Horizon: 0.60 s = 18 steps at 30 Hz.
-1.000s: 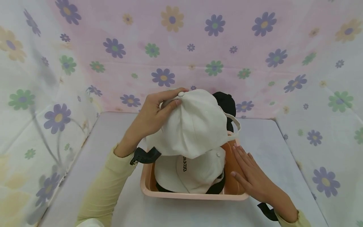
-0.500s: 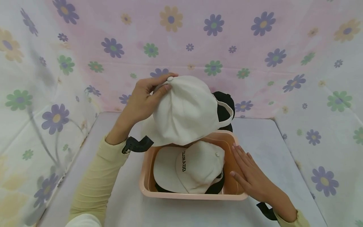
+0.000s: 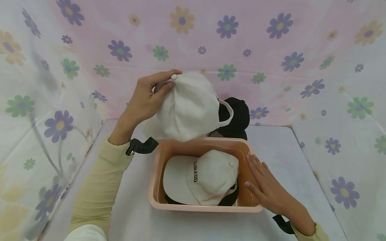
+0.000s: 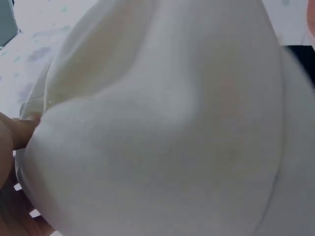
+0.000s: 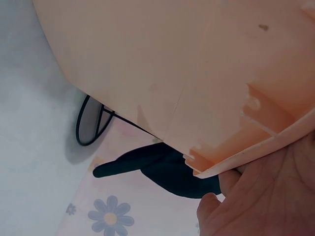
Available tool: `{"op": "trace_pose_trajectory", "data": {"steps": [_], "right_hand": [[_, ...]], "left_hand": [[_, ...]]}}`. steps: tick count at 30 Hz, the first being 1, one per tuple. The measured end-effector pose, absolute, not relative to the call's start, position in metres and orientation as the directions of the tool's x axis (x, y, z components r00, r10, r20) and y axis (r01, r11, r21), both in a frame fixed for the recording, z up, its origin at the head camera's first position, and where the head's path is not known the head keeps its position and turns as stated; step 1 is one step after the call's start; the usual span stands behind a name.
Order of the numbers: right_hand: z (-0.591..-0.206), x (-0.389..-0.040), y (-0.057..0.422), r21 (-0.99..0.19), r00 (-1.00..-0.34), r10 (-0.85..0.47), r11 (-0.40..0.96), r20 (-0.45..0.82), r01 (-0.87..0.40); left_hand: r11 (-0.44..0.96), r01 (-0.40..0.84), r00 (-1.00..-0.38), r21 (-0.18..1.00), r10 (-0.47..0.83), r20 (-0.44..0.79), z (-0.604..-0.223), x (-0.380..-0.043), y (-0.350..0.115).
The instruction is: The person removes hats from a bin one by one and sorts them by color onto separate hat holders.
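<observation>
My left hand (image 3: 146, 95) pinches a white baseball cap (image 3: 190, 107) by its crown, close to the top button, above the far left of a peach plastic basin (image 3: 205, 209). The cap's back strap hangs toward the right, and its crown fills most of the left wrist view. Inside the basin lies a cream cap (image 3: 211, 179) with dark lettering, brim to the left, over something black (image 3: 230, 198). My right hand (image 3: 268, 189) lies with straight fingers against the basin's right rim; the right wrist view shows the basin's outer wall (image 5: 142, 64) beside that palm.
Behind the basin stands a black cap (image 3: 241, 115), partly hidden by the white cap. A thin black wire frame (image 5: 84, 144) shows past the basin in the right wrist view. Flower-printed cloth walls (image 3: 181, 50) enclose the white table (image 3: 271, 144) at the back and sides.
My left hand has lifted the white cap up and leftward, away from over the basin, uncovering the cream cap and the basin's far rim. My right hand stays at the rim.
</observation>
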State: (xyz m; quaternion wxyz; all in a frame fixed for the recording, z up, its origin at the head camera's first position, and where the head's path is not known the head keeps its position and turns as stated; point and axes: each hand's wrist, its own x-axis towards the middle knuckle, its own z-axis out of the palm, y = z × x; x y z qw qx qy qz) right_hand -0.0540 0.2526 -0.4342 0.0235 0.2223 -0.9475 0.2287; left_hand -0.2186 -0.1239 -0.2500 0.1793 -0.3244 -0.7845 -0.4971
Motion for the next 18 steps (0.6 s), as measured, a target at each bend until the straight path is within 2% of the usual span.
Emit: {"op": "trace_pose_trajectory", "data": {"steps": [5,11,18], "right_hand": [[-0.434,-0.054,0.253,-0.423,-0.901,-0.41,0.798,0.139,-0.428],[-0.434,-0.053,0.253,-0.418,-0.896,-0.417,0.794,0.153,-0.441],[-0.435,-0.053,0.253,-0.417,-0.9,-0.41,0.8,0.145,-0.431]], "left_hand": [[0.302,0.693,-0.721,0.654,0.311,0.62,-0.271,-0.241,-0.124],[0.335,0.663,-0.748,0.669,0.277,0.603,-0.297,-0.266,-0.121],[0.361,0.674,-0.739,0.645,0.341,0.581,-0.32,-0.292,-0.115]]}}
